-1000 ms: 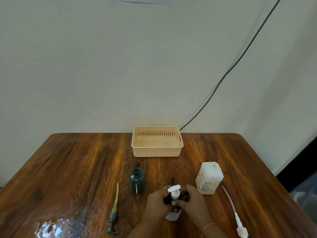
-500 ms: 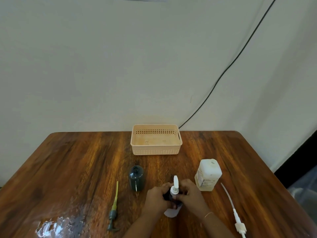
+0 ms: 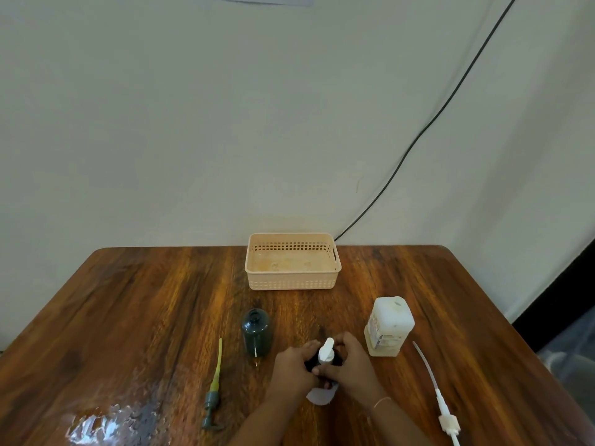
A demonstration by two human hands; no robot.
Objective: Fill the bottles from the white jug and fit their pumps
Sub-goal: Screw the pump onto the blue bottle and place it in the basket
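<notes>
A: Near edge of the table (image 3: 145, 300): what is noted?

B: A wet patch (image 3: 109, 423) is logged by the near left corner. Just right of it a green pump (image 3: 214, 386) is laid flat, its tube pointed toward the far edge. A loose pump (image 3: 441, 400) with a long white tube is laid flat by the near right corner.

A: And the hands?

B: Both are recorded at the middle of the near edge. A dark bottle (image 3: 310, 362) is gripped by the left hand (image 3: 291, 370), with the fingers curled round its left side. A white pump (image 3: 326, 350) is seated on the bottle's neck. Its collar is pinched by the right hand (image 3: 351, 365), fingers and thumb closed on it. A pale rounded shape is seen below the hands; it cannot be identified.

A: Further out?

B: An open bottle (image 3: 256, 331) is stood upright just left of the hands, apart from them. The white jug (image 3: 388, 326) is stood upright to their right, near but not touched. A peach basket (image 3: 292, 281) is set at the middle of the far edge. A black cable (image 3: 418, 136) is run up the wall from behind the basket's right end.
</notes>
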